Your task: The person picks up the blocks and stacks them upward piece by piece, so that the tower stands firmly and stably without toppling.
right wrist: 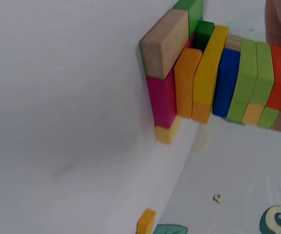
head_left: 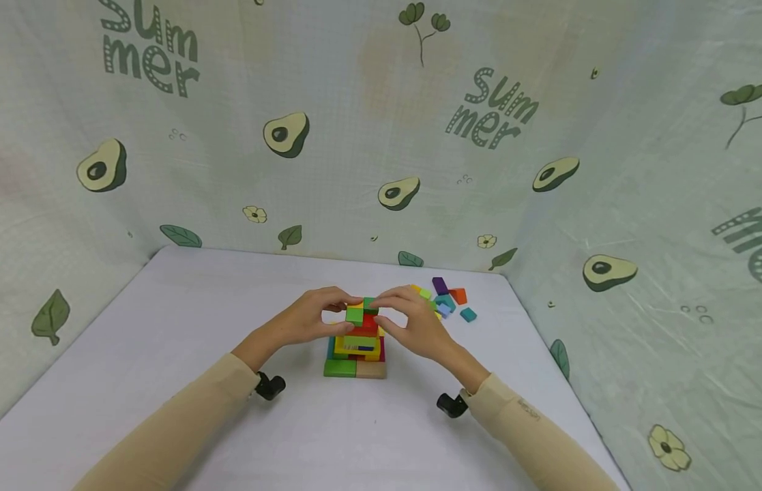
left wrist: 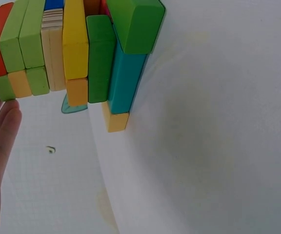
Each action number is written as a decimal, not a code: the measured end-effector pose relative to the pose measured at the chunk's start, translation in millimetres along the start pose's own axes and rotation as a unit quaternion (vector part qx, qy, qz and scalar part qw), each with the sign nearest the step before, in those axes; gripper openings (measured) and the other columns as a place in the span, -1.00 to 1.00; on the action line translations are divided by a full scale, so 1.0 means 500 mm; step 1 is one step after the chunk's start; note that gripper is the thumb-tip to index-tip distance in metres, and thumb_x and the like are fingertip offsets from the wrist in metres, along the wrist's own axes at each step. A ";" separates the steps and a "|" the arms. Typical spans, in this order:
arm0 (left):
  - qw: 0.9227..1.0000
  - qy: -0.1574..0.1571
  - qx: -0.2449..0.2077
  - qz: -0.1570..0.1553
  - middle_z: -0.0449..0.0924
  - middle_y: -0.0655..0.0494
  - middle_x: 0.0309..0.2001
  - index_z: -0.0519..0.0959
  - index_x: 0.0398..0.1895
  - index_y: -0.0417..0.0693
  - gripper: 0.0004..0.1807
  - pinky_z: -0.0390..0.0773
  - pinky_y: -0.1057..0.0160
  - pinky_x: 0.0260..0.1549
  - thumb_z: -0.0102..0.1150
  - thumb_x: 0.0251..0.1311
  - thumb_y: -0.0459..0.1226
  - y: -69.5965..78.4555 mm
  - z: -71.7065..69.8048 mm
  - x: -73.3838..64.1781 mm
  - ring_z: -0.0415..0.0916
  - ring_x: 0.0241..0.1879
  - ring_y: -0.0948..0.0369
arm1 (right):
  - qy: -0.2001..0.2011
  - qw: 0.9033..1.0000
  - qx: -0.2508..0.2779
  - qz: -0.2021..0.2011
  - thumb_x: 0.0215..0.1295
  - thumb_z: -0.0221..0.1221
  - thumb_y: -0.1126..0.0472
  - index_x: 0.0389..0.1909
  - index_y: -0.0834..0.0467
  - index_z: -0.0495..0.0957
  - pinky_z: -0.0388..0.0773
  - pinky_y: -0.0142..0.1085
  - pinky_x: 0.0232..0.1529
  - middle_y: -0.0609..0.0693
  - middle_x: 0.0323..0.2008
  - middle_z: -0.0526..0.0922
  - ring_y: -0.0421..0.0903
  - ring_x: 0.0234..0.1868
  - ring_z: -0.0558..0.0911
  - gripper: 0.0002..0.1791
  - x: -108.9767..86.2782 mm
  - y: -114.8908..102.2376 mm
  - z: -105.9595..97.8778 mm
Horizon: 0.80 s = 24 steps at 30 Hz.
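Observation:
A tower of stacked colored wooden blocks (head_left: 360, 341) stands in the middle of the table. Around its top are both hands, one on each side. My left hand (head_left: 310, 316) has its thumb by the front green block (head_left: 354, 316) and its fingers reaching behind the top; in the left wrist view its fingers (left wrist: 2, 141) look straight, close to the tower's back. Reaching in from the right, my right hand (head_left: 419, 323) has its fingertips at the rear green block (head_left: 370, 305) and its thumb near the red block (head_left: 367, 326). Exact contact is partly hidden.
Behind my right hand lie loose blocks: a purple block (head_left: 440, 286), an orange block (head_left: 458, 296), a teal block (head_left: 469, 314) and several others. The white table (head_left: 245, 423) ends at a printed cloth backdrop (head_left: 331, 198) behind and on the sides.

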<state>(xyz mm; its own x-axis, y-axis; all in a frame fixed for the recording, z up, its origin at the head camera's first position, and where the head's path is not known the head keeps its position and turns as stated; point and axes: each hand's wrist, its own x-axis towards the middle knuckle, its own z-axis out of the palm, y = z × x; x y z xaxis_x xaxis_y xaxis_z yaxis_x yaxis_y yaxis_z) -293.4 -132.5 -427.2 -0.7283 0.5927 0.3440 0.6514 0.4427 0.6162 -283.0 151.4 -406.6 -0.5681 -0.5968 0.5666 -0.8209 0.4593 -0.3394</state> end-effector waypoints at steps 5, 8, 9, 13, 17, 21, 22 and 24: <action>1.000 -0.004 0.001 -0.010 0.65 0.13 0.24 0.59 0.41 0.05 -0.40 0.65 0.07 0.24 0.47 0.33 -0.08 0.005 -0.001 0.001 0.64 0.18 0.01 | 0.012 0.998 -0.025 0.051 0.37 0.43 0.25 0.12 0.06 0.74 0.71 -0.04 0.09 -0.06 0.06 0.74 -0.07 0.16 0.61 -0.68 -0.037 0.053 -0.041; 1.000 -0.007 0.005 -0.021 0.64 0.15 0.25 0.58 0.42 0.07 -0.39 0.64 0.09 0.25 0.48 0.33 -0.08 0.005 -0.001 0.001 0.63 0.19 0.02 | 0.007 0.996 -0.036 0.084 0.35 0.44 0.29 0.10 0.11 0.74 0.74 0.02 0.01 0.06 0.04 0.75 0.00 0.08 0.65 -0.68 -0.060 0.097 -0.061; 1.000 -0.007 0.006 -0.024 0.64 0.15 0.25 0.58 0.42 0.08 -0.39 0.64 0.10 0.25 0.48 0.32 -0.08 0.005 -0.001 0.000 0.62 0.19 0.04 | -0.001 0.994 -0.041 0.099 0.35 0.44 0.29 0.10 0.12 0.74 0.75 0.04 0.00 0.08 0.04 0.74 0.02 0.06 0.66 -0.68 -0.068 0.111 -0.066; 1.000 -0.004 0.008 -0.024 0.65 0.16 0.25 0.58 0.42 0.06 -0.39 0.64 0.12 0.24 0.49 0.31 -0.10 0.003 -0.001 0.000 0.62 0.17 0.09 | -0.045 0.984 -0.050 0.162 0.35 0.42 0.30 0.11 0.21 0.72 0.74 0.07 -0.02 0.16 0.06 0.72 0.15 0.01 0.69 -0.67 -0.094 0.167 -0.076; 1.000 -0.002 0.009 -0.021 0.65 0.17 0.26 0.58 0.42 0.07 -0.38 0.64 0.13 0.24 0.49 0.31 -0.11 0.003 0.001 0.000 0.62 0.16 0.16 | -0.087 0.970 -0.054 0.219 0.37 0.40 0.29 0.15 0.25 0.71 0.73 0.06 0.02 0.18 0.09 0.71 0.21 0.03 0.67 -0.65 -0.112 0.205 -0.074; 1.000 -0.001 0.011 -0.020 0.65 0.17 0.26 0.59 0.42 0.08 -0.38 0.64 0.13 0.24 0.50 0.30 -0.11 0.004 0.001 0.002 0.62 0.16 0.17 | -0.107 0.961 -0.068 0.245 0.37 0.39 0.28 0.15 0.23 0.73 0.71 0.02 0.04 0.17 0.05 0.71 0.18 0.00 0.66 -0.65 -0.117 0.227 -0.067; 1.000 -0.001 0.010 -0.021 0.65 0.18 0.26 0.59 0.42 0.09 -0.38 0.64 0.13 0.24 0.51 0.30 -0.11 0.004 0.001 0.002 0.62 0.16 0.17 | -0.110 0.960 -0.072 0.247 0.36 0.40 0.27 0.14 0.23 0.74 0.71 0.01 0.03 0.17 0.03 0.71 0.17 -0.02 0.66 -0.65 -0.117 0.231 -0.065; 1.000 -0.001 0.010 -0.021 0.65 0.18 0.25 0.59 0.41 0.09 -0.38 0.64 0.13 0.24 0.51 0.30 -0.11 0.003 0.001 0.002 0.62 0.16 0.18 | -0.113 0.959 -0.077 0.249 0.35 0.40 0.28 0.11 0.24 0.75 0.70 -0.01 0.02 0.16 0.00 0.71 0.15 -0.06 0.65 -0.67 -0.115 0.238 -0.059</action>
<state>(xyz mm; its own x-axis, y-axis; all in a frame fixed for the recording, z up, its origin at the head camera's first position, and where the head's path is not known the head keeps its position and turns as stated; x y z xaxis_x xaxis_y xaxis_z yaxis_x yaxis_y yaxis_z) -293.1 -130.8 -426.0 -0.7539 0.5756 0.3167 0.6252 0.4804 0.6151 -346.5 260.0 -457.4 -0.8998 -0.3971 0.1805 -0.4360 0.8058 -0.4007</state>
